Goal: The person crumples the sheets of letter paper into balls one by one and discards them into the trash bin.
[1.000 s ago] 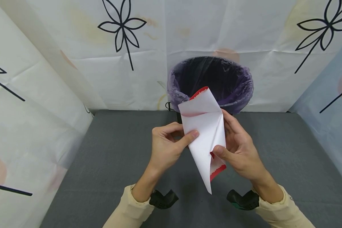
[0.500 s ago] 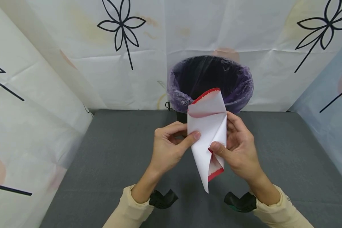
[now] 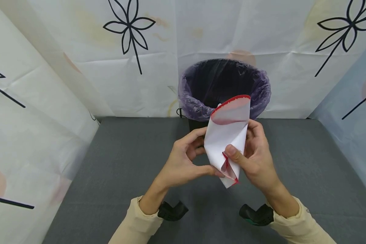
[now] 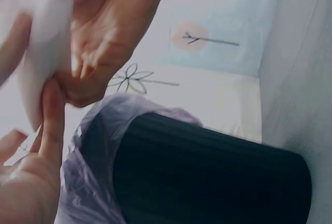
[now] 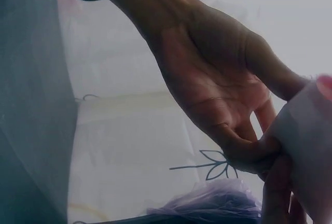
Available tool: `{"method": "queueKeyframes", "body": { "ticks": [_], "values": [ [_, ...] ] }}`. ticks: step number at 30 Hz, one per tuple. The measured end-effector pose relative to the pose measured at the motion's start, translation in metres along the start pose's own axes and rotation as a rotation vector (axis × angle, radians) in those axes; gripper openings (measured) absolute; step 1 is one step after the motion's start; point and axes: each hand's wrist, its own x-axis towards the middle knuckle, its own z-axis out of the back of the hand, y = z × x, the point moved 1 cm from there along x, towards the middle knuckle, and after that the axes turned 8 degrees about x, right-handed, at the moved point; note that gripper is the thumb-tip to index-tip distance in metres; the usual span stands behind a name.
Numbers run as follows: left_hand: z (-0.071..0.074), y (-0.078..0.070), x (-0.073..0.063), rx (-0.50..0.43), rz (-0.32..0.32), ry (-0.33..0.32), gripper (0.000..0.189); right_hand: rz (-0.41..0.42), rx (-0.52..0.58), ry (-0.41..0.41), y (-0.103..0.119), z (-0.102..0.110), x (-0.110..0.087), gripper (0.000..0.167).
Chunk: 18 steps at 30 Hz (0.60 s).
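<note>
A white sheet of paper (image 3: 227, 134) with torn red edges, folded over into a loose cone, is held up between both hands in the head view. My right hand (image 3: 260, 162) pinches its right side, thumb on the front over a small red-edged fold and fingers behind. On the other side my left hand (image 3: 185, 162) holds the paper, fingertips at its left edge and thumb at the lower fold. The wrist views show the paper blurred and cut off by the frame, with the other hand's fingers (image 5: 277, 187) at its underside in the right wrist view.
Beyond the hands stands a dark bin (image 4: 207, 177) lined with a purple plastic bag (image 3: 195, 108), its mouth facing up. The grey tabletop (image 3: 125, 152) lies below the hands. White flower-printed sheets (image 3: 79, 84) wall the back and sides.
The paper's top has swung to the right and its lower tip has shortened as it curls up. My left thumb has slid from the paper's middle down to its bottom fold.
</note>
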Motion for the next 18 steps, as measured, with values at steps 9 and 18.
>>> {"method": "queueKeyframes", "body": {
  "ticks": [9,18],
  "values": [
    [-0.0065,0.0054,0.0003,0.008,0.01,-0.093,0.07,-0.014,0.011,0.025,0.0007,0.0009,0.0026,0.047],
    [-0.0097,0.0083,0.0019,-0.015,-0.002,-0.089,0.06,0.032,-0.003,-0.069,-0.0011,0.0022,0.0074,0.051]
  ]
}}
